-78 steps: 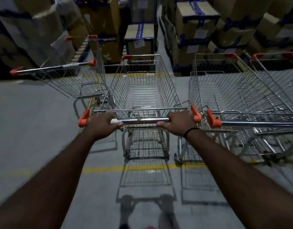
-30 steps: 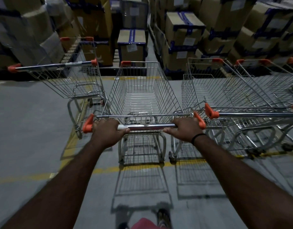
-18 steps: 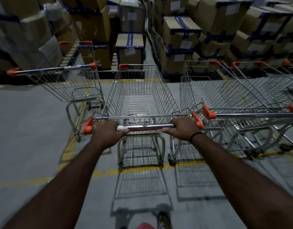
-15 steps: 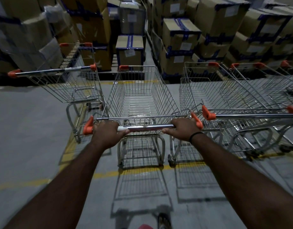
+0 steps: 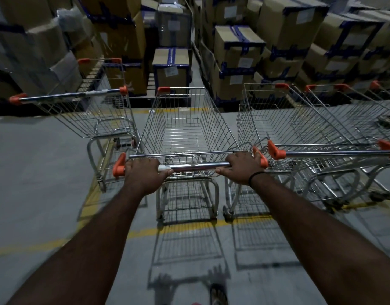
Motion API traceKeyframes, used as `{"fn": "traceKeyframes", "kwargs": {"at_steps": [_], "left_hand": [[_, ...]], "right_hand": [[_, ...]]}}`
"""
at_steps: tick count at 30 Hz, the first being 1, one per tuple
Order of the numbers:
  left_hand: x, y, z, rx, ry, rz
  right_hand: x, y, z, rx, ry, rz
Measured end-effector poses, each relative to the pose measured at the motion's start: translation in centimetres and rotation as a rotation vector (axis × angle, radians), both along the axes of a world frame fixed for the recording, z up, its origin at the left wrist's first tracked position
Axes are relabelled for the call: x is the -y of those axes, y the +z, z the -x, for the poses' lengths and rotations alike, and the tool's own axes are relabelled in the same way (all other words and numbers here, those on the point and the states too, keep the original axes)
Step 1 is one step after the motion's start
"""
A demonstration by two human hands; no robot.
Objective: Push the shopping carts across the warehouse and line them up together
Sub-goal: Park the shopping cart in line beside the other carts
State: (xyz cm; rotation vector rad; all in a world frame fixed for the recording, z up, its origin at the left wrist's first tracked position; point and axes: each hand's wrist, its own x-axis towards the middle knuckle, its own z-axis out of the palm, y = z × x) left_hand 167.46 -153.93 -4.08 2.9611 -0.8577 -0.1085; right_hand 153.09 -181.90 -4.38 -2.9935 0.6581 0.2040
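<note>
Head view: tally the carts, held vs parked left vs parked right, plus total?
Held cart, left hand and right hand on handle: 1
Left parked cart: 1
Parked right, near cart and far cart: 2; maybe a third at the edge
Total: 4 clear

White labels on cardboard boxes [image 5: 238,47], too blurred to read, no legible txt elsewhere

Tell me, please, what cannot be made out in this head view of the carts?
All in the head view.
Front wheels of the held cart: hidden under its own basket.
Parts of its handle: covered by the left hand and right hand gripping it.
Far-right cart: cut off by the right edge.
Carton label: too small and dim to read.
</note>
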Motion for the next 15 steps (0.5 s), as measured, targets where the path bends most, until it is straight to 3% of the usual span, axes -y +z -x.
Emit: {"fn": "traceKeyframes", "kwargs": {"at_steps": [15], "left_hand": [[0.65,-0.04,-0.03,-0.027,0.003,0.004]], "right_hand": [[0.96,0.28,-0.74,-0.028,0.007,-0.020]]}}
